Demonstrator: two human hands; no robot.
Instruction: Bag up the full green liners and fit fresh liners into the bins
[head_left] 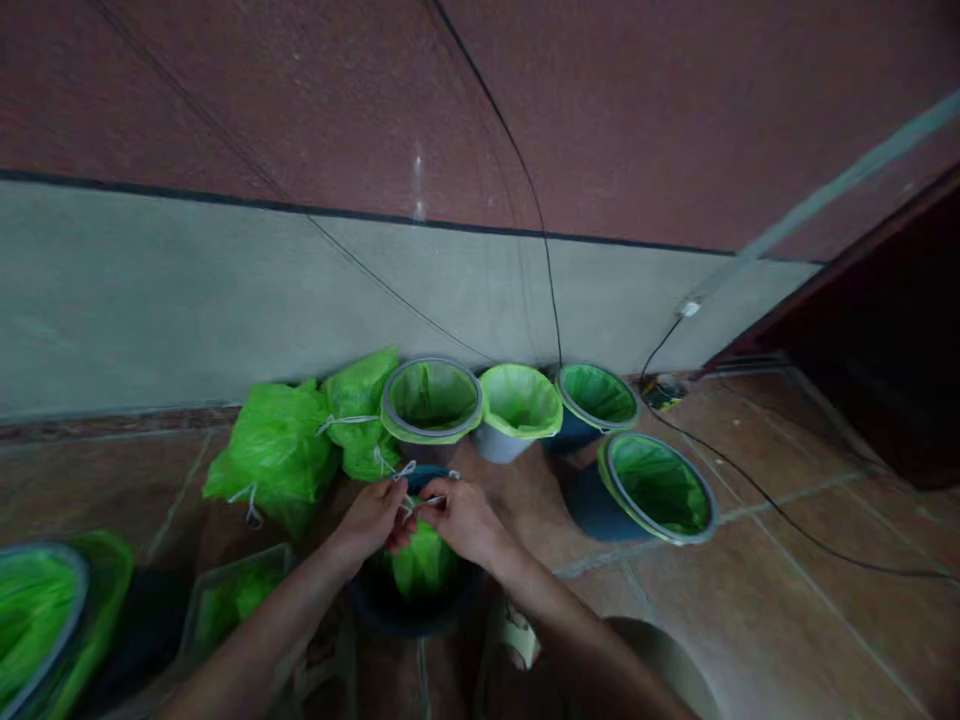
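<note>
Both my hands meet over a dark blue bin [405, 628] that stands between my feet. A bright green plastic bag [421, 562] hangs in the mouth of the bin, gathered at its top. My left hand [377, 515] is closed on the bag's white drawstring [409, 505], the fingers pinched together. From the other side my right hand [466, 518] pinches the same white string, a short loop of it showing above the fingers. The exact crossing of the string is partly covered by my fingers.
Tied green bags [281, 445] lie by the wall at left. Green-lined bins stand ahead: one grey-rimmed [390, 412], one white [501, 446], others dark blue [592, 500]. A pale crate [193, 610] is at lower left. A black cable [787, 515] crosses the tiled floor at right.
</note>
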